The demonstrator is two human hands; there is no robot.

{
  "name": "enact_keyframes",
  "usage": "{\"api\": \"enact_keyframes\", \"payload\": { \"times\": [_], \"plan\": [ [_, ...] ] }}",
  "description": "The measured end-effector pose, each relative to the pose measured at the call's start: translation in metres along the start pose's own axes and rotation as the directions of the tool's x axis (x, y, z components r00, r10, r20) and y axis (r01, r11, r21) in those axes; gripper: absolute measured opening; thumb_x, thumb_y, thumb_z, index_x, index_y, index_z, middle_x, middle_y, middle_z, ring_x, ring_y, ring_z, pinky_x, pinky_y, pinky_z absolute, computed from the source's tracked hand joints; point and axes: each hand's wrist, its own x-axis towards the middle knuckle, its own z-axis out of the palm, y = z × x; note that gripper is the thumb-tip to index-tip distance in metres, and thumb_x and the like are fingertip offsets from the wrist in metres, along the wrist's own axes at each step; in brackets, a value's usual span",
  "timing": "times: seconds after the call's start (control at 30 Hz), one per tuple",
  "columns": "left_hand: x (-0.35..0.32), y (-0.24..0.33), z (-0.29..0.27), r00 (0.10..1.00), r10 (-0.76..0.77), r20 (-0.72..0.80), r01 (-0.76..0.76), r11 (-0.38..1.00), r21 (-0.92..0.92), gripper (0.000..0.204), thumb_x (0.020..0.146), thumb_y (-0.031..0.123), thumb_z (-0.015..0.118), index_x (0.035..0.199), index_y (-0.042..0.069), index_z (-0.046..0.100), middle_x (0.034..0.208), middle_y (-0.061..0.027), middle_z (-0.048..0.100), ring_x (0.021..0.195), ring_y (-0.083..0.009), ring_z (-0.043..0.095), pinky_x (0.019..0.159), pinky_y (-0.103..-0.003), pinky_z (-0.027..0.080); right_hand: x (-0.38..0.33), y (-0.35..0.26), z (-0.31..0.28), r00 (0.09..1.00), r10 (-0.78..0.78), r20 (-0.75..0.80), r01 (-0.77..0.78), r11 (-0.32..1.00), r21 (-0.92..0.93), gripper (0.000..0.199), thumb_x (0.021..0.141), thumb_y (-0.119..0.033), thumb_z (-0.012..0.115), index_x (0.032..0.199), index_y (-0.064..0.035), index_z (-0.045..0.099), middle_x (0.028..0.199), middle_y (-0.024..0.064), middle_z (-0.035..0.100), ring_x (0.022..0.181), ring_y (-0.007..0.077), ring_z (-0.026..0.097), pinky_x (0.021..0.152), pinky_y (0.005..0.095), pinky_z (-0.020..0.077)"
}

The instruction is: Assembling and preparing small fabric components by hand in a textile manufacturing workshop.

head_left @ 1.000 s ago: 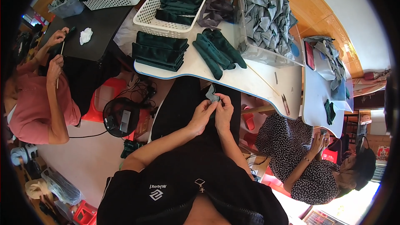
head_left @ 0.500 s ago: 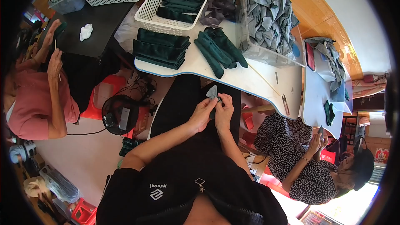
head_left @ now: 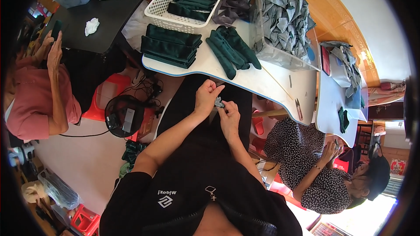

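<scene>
looking down at a seated person's two bare hands, held above a dark-trousered lap [head_left: 178,105] in front of a white table [head_left: 262,85]. a small piece of grey cloth [head_left: 218,102] is between the hands, short of the table's edge. the right hand [head_left: 230,119] pinches it narrowly between thumb and fingers. the left hand [head_left: 206,99] is just above and to the left, thumb and forefinger tips close together; whether they hold anything is too small to tell.

on the table, a neat stack of dark green cloth [head_left: 169,46] lies at the left, with looser green pieces [head_left: 228,52] beside it. behind them is a white basket [head_left: 168,23] holding more green cloth; to the right, a clear bin [head_left: 286,62] is heaped with grey cloth. a thin stick [head_left: 278,83] and small snips [head_left: 299,110] lie near the right end. a co-worker in pink [head_left: 41,100] sits at the left, another in a patterned dress [head_left: 291,148] at the right.
</scene>
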Motion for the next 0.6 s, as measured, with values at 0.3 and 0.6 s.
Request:
{"api": "enact_keyframes", "payload": {
  "times": [0.3,0.6],
  "plan": [
    [-0.013,-0.031,-0.037,0.894,0.066,0.444,-0.121,0.988,0.097,0.04,0.116,0.031,0.109,0.109,0.007,0.077,0.075,-0.0005,0.07,0.073,-0.01,0.062,0.069,-0.04,0.053,-0.035,0.015,0.017,0.79,0.159,0.592,-0.444,0.815,0.374,0.015,0.128,-0.01,0.09,0.132,0.0029,0.097,0.117,-0.0061,0.086,0.108,0.0062,0.071,0.097,0.0331,0.0585],
    [-0.041,0.008,-0.044,0.893,-0.074,0.444,0.073,0.997,0.02,0.029,0.128,0.036,0.093,0.133,0.007,0.092,0.102,-0.0065,0.082,0.094,-0.0162,0.077,0.084,-0.039,0.063,-0.042,0.021,-0.013,0.516,-0.411,0.751,-0.718,0.27,0.641,0.055,0.14,-0.062,0.071,0.138,-0.0082,0.081,0.087,-0.0091,0.052,0.087,0.0124,0.052,0.098,0.0382,0.0523]
  ]
}}
